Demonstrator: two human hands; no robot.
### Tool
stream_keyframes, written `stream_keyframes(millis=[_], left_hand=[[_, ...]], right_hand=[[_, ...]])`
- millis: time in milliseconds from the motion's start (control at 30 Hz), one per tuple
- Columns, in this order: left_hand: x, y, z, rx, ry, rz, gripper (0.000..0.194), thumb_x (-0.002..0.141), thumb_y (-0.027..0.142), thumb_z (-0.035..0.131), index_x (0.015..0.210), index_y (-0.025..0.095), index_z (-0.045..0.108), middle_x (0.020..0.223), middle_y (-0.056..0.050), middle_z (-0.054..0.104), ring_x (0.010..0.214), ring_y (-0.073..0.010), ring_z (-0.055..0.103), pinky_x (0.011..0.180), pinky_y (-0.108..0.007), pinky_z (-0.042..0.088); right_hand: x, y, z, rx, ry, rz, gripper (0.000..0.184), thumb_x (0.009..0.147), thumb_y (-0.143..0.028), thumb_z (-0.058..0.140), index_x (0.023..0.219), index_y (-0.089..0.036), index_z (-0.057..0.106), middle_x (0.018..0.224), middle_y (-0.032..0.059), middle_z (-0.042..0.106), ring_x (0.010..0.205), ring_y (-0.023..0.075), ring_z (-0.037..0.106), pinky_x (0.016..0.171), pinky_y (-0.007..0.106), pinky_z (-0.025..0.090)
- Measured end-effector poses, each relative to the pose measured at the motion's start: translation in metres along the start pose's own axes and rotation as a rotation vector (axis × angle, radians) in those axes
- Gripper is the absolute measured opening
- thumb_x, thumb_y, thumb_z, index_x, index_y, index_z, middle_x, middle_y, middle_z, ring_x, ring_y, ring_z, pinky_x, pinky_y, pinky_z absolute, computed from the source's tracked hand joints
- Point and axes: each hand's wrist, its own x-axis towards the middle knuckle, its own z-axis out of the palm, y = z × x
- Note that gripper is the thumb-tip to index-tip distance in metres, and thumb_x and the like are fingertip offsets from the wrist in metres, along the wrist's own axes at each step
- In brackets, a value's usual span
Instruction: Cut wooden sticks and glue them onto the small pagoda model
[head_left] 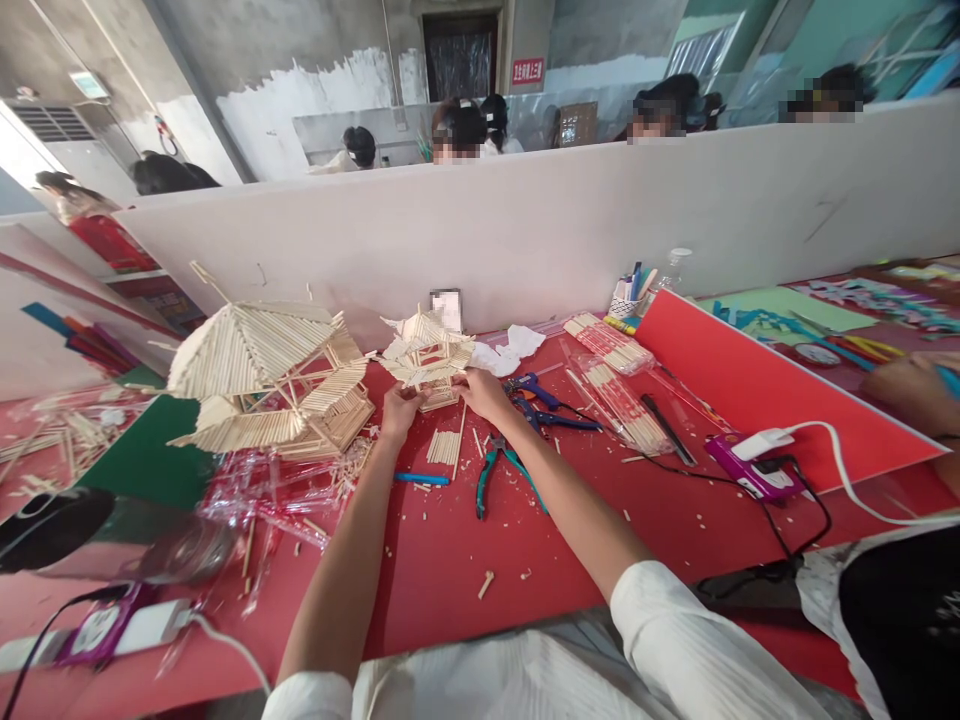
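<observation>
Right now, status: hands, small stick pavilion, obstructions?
Left hand, right hand touching small stick pavilion from opposite sides, grip unclear. Pavilion upright. Pliers, blue pen on near side.

I am seeing a small pavilion model [426,352] of pale wooden sticks near the far edge of the bench [431,570]. It is showing upright, its pointed upper roof rising above a wider, flaring lower tier. I am not making out whether its base is touching the surface.
</observation>
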Motion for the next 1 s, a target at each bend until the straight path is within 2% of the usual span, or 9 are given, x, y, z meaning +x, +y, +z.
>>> stream_keyframes(millis=[200, 367, 633, 1000], left_hand=[[-0.0005, 0.0023, 0.0001, 0.002, -0.007, 0.002, 0.05, 0.051, 0.037, 0.091, 0.089, 0.013, 0.07, 0.086, -0.009, 0.075, 0.085, -0.0243, 0.069, 0.083, -0.036, 0.052], [0.0012, 0.0013, -0.0007, 0.115, -0.016, 0.028, 0.047, 0.052, 0.036, 0.09, 0.088, 0.012, 0.072, 0.087, -0.01, 0.075, 0.088, -0.0268, 0.069, 0.081, -0.036, 0.053], [0.0028, -0.0037, -0.0016, 0.096, 0.004, 0.059, 0.046, 0.054, 0.037, 0.089, 0.088, 0.013, 0.072, 0.087, -0.01, 0.075, 0.084, -0.0251, 0.069, 0.079, -0.035, 0.053], [0.0027, -0.0044, -0.0054, 0.164, -0.005, 0.118, 0.039, 0.06, 0.033, 0.085, 0.089, 0.012, 0.071, 0.087, -0.01, 0.075, 0.082, -0.0248, 0.069, 0.079, -0.035, 0.053]], right_hand=[[-0.0024, -0.0034, 0.0008, -0.059, 0.026, -0.009, 0.018, 0.093, -0.029, 0.065, 0.104, -0.017, 0.072, 0.1, 0.0096, 0.076, 0.09, 0.0213, 0.069, 0.075, 0.025, 0.045], [-0.0035, -0.0037, -0.0008, -0.057, 0.012, -0.038, 0.019, 0.094, -0.031, 0.063, 0.104, -0.018, 0.073, 0.099, 0.0099, 0.075, 0.09, 0.0219, 0.069, 0.076, 0.026, 0.046], [-0.0027, -0.0049, 0.0012, -0.073, 0.008, -0.038, 0.023, 0.095, -0.036, 0.062, 0.104, -0.018, 0.074, 0.098, 0.0098, 0.076, 0.091, 0.0215, 0.069, 0.077, 0.025, 0.046], [-0.0047, -0.0052, 0.0065, -0.158, 0.049, -0.051, 0.026, 0.098, -0.038, 0.056, 0.109, -0.02, 0.072, 0.108, 0.0102, 0.073, 0.096, 0.0231, 0.068, 0.078, 0.027, 0.047]])
